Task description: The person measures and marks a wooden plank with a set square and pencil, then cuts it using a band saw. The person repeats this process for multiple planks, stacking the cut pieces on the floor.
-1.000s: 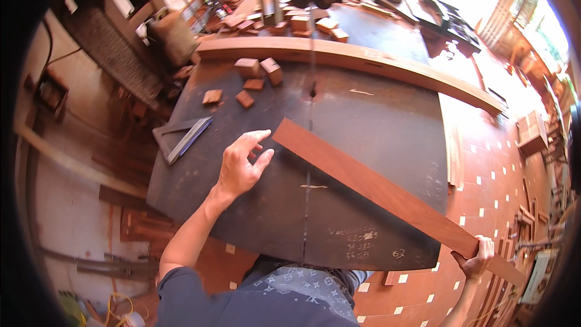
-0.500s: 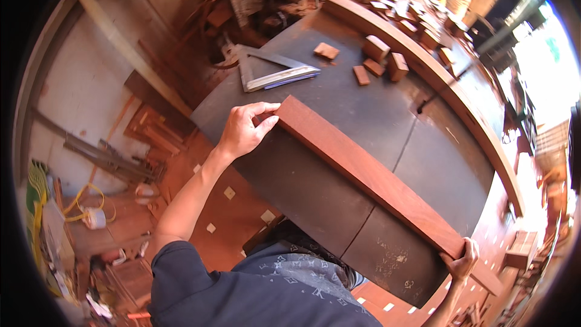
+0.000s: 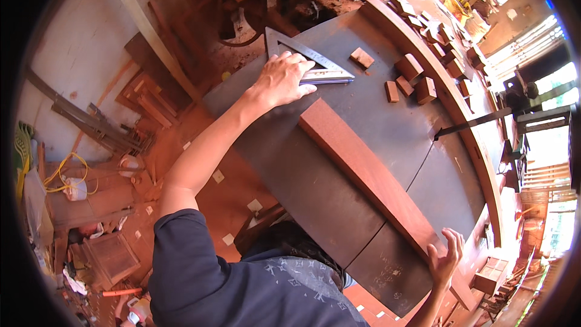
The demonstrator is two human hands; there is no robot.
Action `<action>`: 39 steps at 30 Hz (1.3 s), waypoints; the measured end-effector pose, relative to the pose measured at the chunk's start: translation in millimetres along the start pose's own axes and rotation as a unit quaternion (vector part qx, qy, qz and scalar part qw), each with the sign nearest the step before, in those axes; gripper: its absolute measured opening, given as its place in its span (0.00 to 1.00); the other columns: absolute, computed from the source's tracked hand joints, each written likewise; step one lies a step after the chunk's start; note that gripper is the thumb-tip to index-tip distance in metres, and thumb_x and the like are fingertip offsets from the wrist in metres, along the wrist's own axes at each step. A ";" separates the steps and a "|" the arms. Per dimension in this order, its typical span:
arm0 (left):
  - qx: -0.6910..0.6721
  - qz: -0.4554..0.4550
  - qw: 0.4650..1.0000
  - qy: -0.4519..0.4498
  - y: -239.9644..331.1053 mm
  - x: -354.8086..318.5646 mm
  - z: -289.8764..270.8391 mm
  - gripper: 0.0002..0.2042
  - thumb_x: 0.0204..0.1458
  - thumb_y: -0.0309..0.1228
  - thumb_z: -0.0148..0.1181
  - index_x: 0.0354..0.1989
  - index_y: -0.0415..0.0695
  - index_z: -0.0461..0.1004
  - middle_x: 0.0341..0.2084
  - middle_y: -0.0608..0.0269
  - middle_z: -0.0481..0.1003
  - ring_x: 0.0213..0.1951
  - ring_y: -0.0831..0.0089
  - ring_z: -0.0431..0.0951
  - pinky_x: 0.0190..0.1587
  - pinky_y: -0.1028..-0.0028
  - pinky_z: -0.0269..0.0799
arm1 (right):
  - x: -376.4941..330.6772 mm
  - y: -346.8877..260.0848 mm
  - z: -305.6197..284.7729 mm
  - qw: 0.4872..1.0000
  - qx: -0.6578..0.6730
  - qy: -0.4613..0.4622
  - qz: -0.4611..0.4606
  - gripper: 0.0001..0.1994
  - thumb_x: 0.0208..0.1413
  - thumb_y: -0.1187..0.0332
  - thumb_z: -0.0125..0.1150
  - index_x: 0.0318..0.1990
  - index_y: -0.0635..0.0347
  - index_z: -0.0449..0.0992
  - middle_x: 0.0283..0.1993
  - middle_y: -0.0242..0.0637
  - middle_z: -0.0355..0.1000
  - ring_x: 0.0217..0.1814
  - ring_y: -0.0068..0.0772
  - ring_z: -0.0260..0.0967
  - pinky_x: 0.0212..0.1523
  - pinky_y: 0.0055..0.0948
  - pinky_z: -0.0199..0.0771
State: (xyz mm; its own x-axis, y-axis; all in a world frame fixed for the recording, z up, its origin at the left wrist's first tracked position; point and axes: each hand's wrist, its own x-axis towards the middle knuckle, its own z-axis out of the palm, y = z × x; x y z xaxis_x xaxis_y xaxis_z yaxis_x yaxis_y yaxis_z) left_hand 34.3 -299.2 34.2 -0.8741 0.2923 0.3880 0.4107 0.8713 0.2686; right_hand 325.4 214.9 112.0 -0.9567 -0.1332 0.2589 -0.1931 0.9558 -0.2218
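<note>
Square (image 3: pixel 327 75) is right under L hand (image 3: pixel 281 80), on far-L part of desk (image 3: pixel 321 184); L hand is by far the nearer, R hand (image 3: pixel 446 257) well apart. Square's near bar runs approx L–R, pointing away from L hand; slanted side goes up-L from the bar's R tip. Board (image 3: pixel 372 172) lies diag. across desk, long axis upper L to lower R: far end just below & R of L thumb, near end past R hand, beyond desk edge.

L forearm (image 3: pixel 213 145) reaches up & R, palm down, fingers over square's L part, thumb apart along its near side. Contact looks likely, but can't tell if grip is closed. R forearm (image 3: pixel 426 307) comes up from bottom; R hand is by board's near end, fingers raised & spread, so released, not clasping it; can't tell if thumb touches. Blocks (image 3: pixel 409 66) sit R of square, nr beam (image 3: pixel 451 82); blade (image 3: pixel 463 127) is R of board, apart from both hands.
</note>
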 end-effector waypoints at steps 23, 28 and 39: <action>-0.186 -0.017 0.965 -0.184 16.1 42.9 -68.1 0.21 0.40 0.39 0.72 0.39 0.36 0.85 0.27 0.50 0.82 0.29 0.61 0.83 0.39 0.65 0.78 | 273.6 -199.7 120.5 0.934 0.058 0.174 -0.307 0.16 0.54 0.70 0.73 0.50 0.53 0.80 0.55 0.35 0.75 0.49 0.39 0.75 0.49 0.40 0.78; -0.220 -0.010 0.954 -0.204 38.0 43.8 -84.1 0.20 0.44 0.40 0.71 0.39 0.36 0.85 0.23 0.56 0.81 0.28 0.74 0.80 0.36 0.70 0.77 | 287.6 -202.0 139.0 0.923 0.015 0.148 -0.355 0.15 0.56 0.71 0.64 0.52 0.57 0.81 0.47 0.35 0.73 0.48 0.37 0.75 0.44 0.37 0.81; -0.365 -0.066 0.871 -0.323 25.3 49.9 -87.1 0.27 0.51 0.51 0.80 0.42 0.36 0.83 0.34 0.64 0.82 0.38 0.77 0.79 0.45 0.73 0.76 | 286.9 -203.7 130.5 0.914 -0.013 0.185 -0.362 0.13 0.58 0.70 0.64 0.50 0.59 0.82 0.41 0.33 0.73 0.47 0.35 0.75 0.41 0.37 0.80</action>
State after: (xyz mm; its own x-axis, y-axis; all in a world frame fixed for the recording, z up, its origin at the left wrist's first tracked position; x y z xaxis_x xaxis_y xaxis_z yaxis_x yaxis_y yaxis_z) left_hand 23.7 -296.9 137.1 -0.7933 0.5743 -0.2022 0.1444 0.5001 0.8539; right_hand 61.8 -52.3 108.8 -0.4411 -0.6395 0.6297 -0.7357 0.6594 0.1543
